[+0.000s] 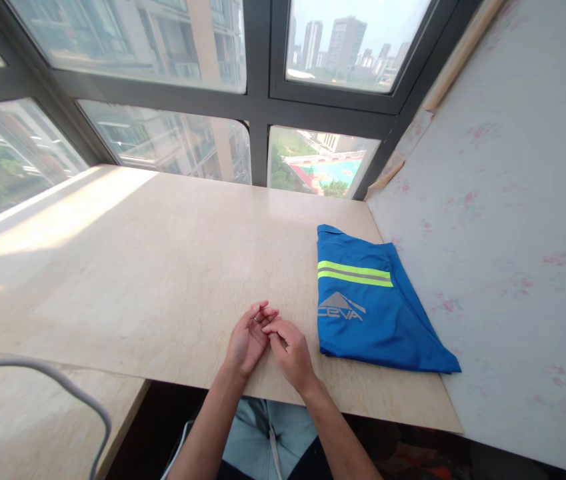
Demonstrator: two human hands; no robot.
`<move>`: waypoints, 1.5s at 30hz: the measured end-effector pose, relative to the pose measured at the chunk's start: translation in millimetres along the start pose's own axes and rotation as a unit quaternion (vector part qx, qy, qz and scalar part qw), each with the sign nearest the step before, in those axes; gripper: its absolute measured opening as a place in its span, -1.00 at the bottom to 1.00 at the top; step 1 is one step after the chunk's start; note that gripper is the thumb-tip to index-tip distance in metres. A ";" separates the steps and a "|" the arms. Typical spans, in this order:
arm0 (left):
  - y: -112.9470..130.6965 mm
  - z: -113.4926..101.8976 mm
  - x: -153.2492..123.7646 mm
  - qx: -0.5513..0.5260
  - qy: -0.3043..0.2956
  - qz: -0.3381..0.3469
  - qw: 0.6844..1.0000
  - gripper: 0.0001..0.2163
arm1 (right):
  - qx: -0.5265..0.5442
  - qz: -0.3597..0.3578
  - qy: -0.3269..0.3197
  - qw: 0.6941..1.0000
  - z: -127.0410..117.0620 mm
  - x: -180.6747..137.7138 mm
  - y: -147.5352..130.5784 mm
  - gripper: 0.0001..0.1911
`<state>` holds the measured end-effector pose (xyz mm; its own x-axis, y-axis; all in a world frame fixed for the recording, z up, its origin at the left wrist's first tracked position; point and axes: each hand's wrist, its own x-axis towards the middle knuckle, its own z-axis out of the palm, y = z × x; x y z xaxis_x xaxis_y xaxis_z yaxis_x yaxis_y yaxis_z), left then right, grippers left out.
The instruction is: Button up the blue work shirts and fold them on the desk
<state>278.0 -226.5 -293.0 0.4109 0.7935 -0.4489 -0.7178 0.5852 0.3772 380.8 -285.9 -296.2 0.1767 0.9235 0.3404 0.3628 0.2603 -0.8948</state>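
Note:
Both hands meet above the front edge of the pale counter [187, 267]. My left hand [249, 343] is turned palm up, its fingers loosely curled but apart, with a thin ring on one finger. Over its fingers, my right hand [290, 348] has thumb and fingertips pinched together; whatever may be between them is hidden. To the right of the hands, apart from them, lies a folded blue garment [363, 333] with a yellow-green and grey reflective stripe and grey lettering.
Dark-framed windows [260, 100] rise behind the counter. A flowered papered wall [513, 233] borders it on the right. At the lower left a grey cable [63, 380] curves over a second counter section [23, 427].

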 end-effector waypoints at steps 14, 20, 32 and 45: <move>-0.5 -1.5 -0.5 -0.008 -0.005 0.002 1.000 -0.88 | -0.002 0.006 -0.004 1.000 -1.0 0.4 -3.3 -0.72; 0.0 -0.9 -0.7 -0.013 -0.005 0.000 1.000 -0.88 | 0.001 0.007 -0.005 1.000 -0.6 0.0 -1.7 -0.72; 0.5 0.4 -1.1 -0.016 0.001 0.001 1.000 -0.85 | 0.000 0.010 -0.008 1.000 -0.8 -1.1 -0.4 -0.72; 0.4 1.3 -2.2 -0.020 0.010 -0.001 1.000 -0.87 | 0.004 0.004 -0.012 1.000 0.2 -1.8 3.0 -0.73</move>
<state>277.6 -227.9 -290.8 0.4011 0.7890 -0.4654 -0.7394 0.5788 0.3440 381.4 -286.7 -299.6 0.1568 0.9320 0.3268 0.3543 0.2557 -0.8995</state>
